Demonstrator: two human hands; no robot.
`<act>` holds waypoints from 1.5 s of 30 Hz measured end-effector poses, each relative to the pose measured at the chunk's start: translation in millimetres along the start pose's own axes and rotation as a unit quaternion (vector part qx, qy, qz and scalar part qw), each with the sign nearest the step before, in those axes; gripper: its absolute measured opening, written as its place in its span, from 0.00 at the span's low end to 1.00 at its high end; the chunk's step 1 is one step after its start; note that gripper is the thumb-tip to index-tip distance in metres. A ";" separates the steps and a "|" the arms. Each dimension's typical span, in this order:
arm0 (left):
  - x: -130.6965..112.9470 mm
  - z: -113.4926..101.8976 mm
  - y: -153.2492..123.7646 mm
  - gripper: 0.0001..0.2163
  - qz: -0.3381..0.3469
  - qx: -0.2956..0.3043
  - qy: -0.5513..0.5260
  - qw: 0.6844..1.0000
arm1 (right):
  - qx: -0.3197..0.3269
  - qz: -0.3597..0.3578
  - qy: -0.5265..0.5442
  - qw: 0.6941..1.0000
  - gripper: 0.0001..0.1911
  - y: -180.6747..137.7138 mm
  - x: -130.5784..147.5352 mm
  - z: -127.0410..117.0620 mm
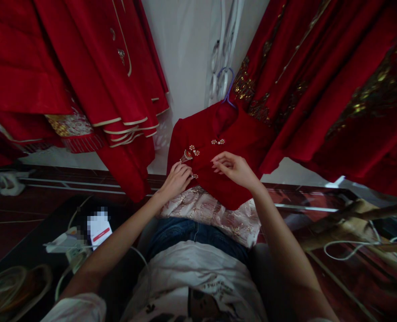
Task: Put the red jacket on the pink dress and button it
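Note:
A small red jacket (234, 134) hangs on a blue hanger (225, 85) in front of me, over a pale pink patterned skirt (215, 212). Pearl frog buttons (217, 141) close its collar, and a tasselled brooch (188, 154) sits on its left chest. My left hand (176, 179) pinches the jacket's front edge at a lower pearl button. My right hand (234, 167) grips the red fabric beside it, fingers curled on the flap. Both hands touch the jacket near its middle.
Red embroidered robes hang at the left (84, 80) and the right (335, 89), close around the jacket. A white wall (188, 53) lies behind. Low at the left are a white device with a red-marked label (99, 230) and cables; wooden poles (352, 223) at the right.

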State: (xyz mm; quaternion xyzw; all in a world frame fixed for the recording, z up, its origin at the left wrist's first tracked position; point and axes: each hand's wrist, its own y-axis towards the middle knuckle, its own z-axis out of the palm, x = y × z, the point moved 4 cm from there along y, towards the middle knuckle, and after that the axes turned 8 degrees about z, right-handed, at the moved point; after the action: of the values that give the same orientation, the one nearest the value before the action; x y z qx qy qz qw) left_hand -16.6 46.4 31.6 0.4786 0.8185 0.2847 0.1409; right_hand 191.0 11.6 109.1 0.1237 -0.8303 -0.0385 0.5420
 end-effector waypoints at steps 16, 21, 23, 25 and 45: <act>34.5 -17.8 48.6 0.15 -0.061 -0.061 0.053 0.995 | -0.012 -0.008 0.003 1.000 0.11 -4.0 5.3 -19.5; 50.2 -22.1 78.0 0.10 0.023 -0.010 0.066 0.997 | -0.013 -0.009 0.004 1.000 0.11 -3.9 3.5 -23.5; 53.3 -23.6 85.4 0.08 0.052 0.010 0.025 0.998 | -0.016 -0.008 0.004 1.000 0.11 -4.0 3.3 -24.7; 55.5 -23.4 90.4 0.08 0.076 0.041 -0.017 0.996 | -0.019 -0.007 0.002 1.000 0.12 -4.2 3.3 -25.7; 6.9 10.9 166.4 0.11 0.032 -0.041 0.082 0.995 | -0.034 -0.009 0.009 0.999 0.12 -8.6 3.7 -39.5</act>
State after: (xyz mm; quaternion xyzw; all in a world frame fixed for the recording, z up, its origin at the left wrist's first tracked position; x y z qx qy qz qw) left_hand 102.4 119.1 123.2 0.4734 0.7993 0.3606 0.0840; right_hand 227.0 5.1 126.9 0.1129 -0.8226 -0.0703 0.5528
